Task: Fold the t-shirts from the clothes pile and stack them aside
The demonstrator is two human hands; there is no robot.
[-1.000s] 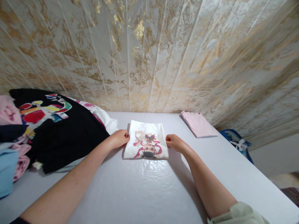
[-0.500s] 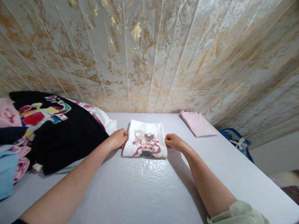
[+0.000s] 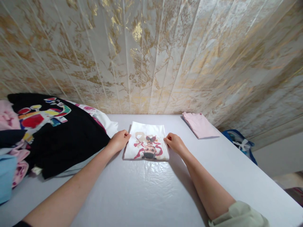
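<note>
A white T-shirt (image 3: 148, 130), folded into a neat rectangle, lies flat in front of me. Its print is a cartoon figure with dark hair and red ribbons, upside down from where I look. My left hand (image 3: 120, 139) is closed in a pinch at the shirt's left edge. At the right edge, a little below the far corner, my right hand (image 3: 174, 142) pinches the cloth with curled fingers. The fingertips of both hands are partly hidden, and the shirt rests on the white table (image 3: 132, 192).
On the left is a heap of clothes, with a black T-shirt (image 3: 78, 138) over it and pink and light blue pieces beside it. A folded pink garment (image 3: 200, 125) lies at the back right. Past the right edge stands a blue bag (image 3: 241, 145). A gold-patterned curtain (image 3: 146, 63) hangs behind.
My right hand has shifted slightly left and away from me along the shirt's edge. My left hand has moved slightly toward the far left corner. The shirt stays in place.
</note>
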